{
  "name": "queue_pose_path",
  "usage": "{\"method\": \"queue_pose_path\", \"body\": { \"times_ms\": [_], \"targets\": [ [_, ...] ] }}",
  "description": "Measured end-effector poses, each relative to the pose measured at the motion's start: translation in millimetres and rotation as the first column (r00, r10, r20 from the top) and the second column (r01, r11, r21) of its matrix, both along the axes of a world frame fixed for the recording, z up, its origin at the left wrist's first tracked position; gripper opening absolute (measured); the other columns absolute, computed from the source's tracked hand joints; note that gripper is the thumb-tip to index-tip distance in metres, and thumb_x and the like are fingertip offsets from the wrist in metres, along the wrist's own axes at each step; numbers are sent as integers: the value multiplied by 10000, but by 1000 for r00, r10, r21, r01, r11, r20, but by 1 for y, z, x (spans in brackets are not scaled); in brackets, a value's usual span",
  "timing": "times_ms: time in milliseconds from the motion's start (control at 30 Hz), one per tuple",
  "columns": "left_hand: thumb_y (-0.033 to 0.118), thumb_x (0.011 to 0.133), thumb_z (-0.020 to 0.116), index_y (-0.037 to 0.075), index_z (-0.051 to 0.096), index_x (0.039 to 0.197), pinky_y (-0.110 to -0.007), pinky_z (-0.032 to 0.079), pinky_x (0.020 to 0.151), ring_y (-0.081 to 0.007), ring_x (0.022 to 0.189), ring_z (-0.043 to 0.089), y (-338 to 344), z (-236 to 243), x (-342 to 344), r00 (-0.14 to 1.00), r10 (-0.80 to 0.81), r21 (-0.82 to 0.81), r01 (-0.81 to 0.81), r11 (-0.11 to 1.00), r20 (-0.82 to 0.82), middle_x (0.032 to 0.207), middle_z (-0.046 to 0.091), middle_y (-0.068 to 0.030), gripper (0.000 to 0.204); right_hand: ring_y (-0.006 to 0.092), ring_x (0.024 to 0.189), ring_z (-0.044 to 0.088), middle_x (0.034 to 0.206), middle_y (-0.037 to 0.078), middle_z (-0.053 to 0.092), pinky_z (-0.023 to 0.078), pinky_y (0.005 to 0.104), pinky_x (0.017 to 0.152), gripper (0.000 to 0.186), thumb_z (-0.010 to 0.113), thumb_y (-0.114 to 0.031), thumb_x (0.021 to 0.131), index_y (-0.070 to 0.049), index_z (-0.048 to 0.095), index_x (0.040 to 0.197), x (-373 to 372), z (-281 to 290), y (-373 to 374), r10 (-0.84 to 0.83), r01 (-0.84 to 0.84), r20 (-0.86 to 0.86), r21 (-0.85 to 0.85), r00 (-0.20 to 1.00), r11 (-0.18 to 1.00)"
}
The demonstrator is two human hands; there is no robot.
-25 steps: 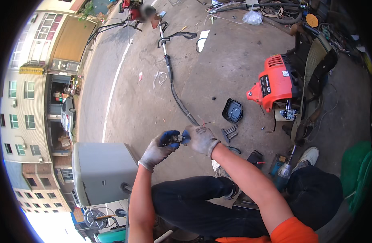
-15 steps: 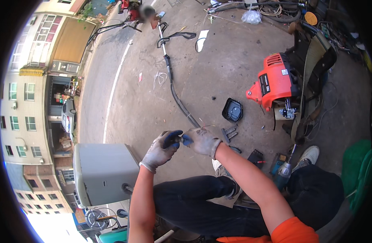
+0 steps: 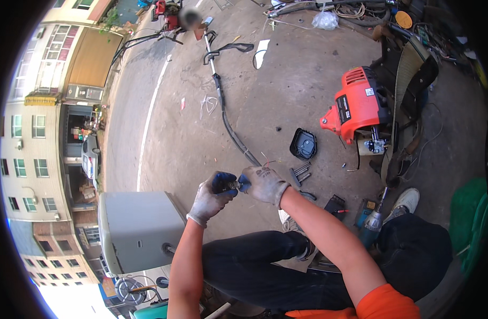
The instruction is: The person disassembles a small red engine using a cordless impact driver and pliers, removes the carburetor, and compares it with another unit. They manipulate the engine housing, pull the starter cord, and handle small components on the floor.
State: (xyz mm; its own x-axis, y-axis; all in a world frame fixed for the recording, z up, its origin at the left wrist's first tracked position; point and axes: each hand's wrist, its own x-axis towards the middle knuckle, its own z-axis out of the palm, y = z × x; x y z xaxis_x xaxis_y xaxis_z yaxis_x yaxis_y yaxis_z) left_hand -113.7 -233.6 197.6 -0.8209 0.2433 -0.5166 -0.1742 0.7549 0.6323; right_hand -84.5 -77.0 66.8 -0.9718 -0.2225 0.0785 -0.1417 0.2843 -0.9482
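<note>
My left hand (image 3: 211,196) wears a grey-white work glove with blue coating and is closed around a small dark metallic part (image 3: 232,185). My right hand (image 3: 265,184), gloved alike, pinches the same part from the other side with thumb and fingers. Fingers cover most of it, so its kind cannot be made out. Both hands meet above the pavement, in front of my knees. Right of them lie several metal rods or sockets (image 3: 301,173) and a black plastic cover (image 3: 304,144), open side up.
A red-cased engine (image 3: 355,103) with exposed carburettor stands at right. Beside my right shoe is a teal power tool (image 3: 370,227). A long trimmer shaft (image 3: 229,119) runs away from me. At left is a grey box-shaped body (image 3: 140,234); hoses and cables (image 3: 361,11) pile up far right.
My view has shifted slightly. Both hands stay together on the small part, with only small finger movement.
</note>
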Motion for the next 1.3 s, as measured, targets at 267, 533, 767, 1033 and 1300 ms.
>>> {"method": "queue_pose_path", "body": {
  "times_ms": [267,533,767,1033,1300],
  "targets": [
    [-19,829,707,40,638,1201,-224,490,698,-56,799,579,-2,0,0,999,0,-11,0,1000,38,969,681,4,383,385,961,643,967,198,660,497,461,829,186,677,-166,784,-37,642,914,2,-4,-3,-31,30,-47,-29,998,999],
    [-25,835,699,28,641,1170,-224,489,658,-61,758,582,-5,2,2,999,-5,11,4,1000,43,963,688,-10,344,385,953,640,950,199,651,492,463,822,155,658,-155,800,-36,625,893,4,3,1,7,-7,-16,-7,1000,1000],
    [25,820,741,35,654,1102,-217,461,579,-49,678,561,-1,0,3,998,45,-2,-45,999,-36,871,685,-13,295,383,954,638,959,198,649,492,461,831,160,643,-147,818,-35,632,931,4,-6,-5,-29,23,-100,-64,995,998],
    [34,804,756,36,660,1085,-218,452,572,-45,664,542,4,6,3,999,24,-53,-26,998,-42,863,676,3,297,379,1005,631,1043,198,648,495,441,876,203,612,-143,861,-35,654,1029,6,-10,-4,23,-33,-73,-141,997,989],
    [17,793,721,51,669,1087,-248,500,559,-69,647,615,0,3,3,986,-41,-41,35,999,-159,806,714,-28,300,360,1035,650,1100,170,677,499,442,893,427,662,-364,862,-57,641,1158,10,13,2,51,-33,81,-210,995,977]
  ]
}}
